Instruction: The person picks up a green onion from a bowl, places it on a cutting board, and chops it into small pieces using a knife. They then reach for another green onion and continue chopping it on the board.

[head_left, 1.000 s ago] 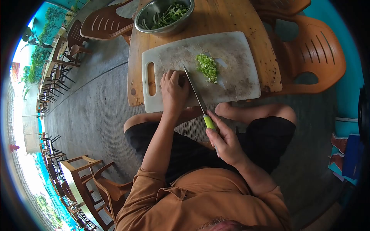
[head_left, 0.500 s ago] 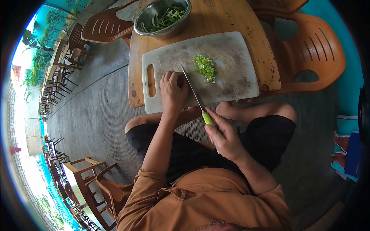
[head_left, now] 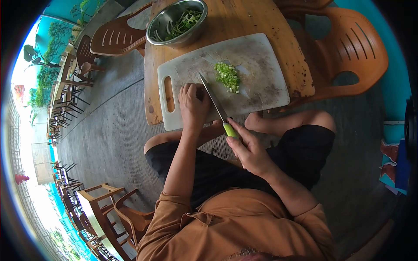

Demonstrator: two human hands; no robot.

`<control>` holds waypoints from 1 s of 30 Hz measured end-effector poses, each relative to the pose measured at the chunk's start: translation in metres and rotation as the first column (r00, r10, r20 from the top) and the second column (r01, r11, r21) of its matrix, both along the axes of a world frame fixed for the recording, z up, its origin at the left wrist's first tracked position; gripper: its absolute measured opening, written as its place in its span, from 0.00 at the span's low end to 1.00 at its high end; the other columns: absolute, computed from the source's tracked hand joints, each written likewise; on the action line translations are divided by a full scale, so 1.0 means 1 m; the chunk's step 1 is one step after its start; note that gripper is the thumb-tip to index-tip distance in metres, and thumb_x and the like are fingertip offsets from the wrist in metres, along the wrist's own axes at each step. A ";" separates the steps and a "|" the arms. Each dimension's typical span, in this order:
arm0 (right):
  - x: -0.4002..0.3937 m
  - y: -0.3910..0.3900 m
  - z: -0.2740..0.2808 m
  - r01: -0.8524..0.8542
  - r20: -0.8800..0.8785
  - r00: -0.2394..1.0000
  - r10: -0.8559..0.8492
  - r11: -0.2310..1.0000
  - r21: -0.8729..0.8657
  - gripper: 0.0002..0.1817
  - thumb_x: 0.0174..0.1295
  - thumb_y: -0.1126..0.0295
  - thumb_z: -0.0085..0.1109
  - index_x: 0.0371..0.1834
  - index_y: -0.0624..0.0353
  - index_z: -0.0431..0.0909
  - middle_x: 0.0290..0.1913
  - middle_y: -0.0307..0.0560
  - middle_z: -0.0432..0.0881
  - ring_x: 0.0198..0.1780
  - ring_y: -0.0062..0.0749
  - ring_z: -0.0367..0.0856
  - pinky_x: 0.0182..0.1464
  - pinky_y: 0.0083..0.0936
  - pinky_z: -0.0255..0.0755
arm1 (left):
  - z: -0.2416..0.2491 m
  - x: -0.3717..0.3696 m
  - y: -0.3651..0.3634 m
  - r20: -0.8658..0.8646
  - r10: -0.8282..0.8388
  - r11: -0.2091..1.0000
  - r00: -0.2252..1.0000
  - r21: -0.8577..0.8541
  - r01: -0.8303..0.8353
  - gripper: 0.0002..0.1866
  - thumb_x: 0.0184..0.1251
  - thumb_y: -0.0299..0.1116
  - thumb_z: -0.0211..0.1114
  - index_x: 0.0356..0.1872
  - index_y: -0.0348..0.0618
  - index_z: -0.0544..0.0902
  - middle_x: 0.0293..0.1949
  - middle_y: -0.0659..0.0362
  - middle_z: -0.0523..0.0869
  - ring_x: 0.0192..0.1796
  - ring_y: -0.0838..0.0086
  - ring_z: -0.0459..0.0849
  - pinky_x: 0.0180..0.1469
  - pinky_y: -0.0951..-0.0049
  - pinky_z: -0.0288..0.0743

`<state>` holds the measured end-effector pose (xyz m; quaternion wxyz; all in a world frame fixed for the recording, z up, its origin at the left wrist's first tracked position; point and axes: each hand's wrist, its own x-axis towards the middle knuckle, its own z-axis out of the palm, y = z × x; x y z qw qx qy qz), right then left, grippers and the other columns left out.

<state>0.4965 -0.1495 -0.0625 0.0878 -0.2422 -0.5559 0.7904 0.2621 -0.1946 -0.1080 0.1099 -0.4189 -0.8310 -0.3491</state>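
My right hand (head_left: 249, 150) is wrapped round the green handle of a knife (head_left: 213, 97), whose blade points up and left over the white cutting board (head_left: 265, 65). Beside the blade, on the board's left part, my left hand (head_left: 193, 105) has its fingers curled; a small dark thing shows at the fingers, too hidden to name. A pile of chopped green pieces (head_left: 227, 77) lies on the board to the right of the blade.
A metal bowl (head_left: 191, 38) with cut greens stands on the wooden table (head_left: 235, 17), behind the board. An orange chair (head_left: 370, 56) is at the right, a brown chair (head_left: 117, 35) at the upper left. More chairs and tables line the left side.
The view has shifted slightly, so the table, bowl and board appear a little further left. Both hands keep nearly the same pose, with the knife still beside my left hand.
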 end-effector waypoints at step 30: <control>0.025 0.004 0.014 -0.057 -0.041 0.998 0.051 0.986 -0.159 0.34 0.84 0.64 0.54 0.89 0.57 0.58 0.30 0.30 0.73 0.27 0.11 0.68 0.26 0.14 0.66 | -0.001 0.000 0.005 -0.032 0.004 1.000 0.999 -0.008 -0.005 0.07 0.67 0.30 0.73 0.43 0.44 0.87 0.40 0.55 0.85 0.47 0.56 0.84 0.56 0.55 0.75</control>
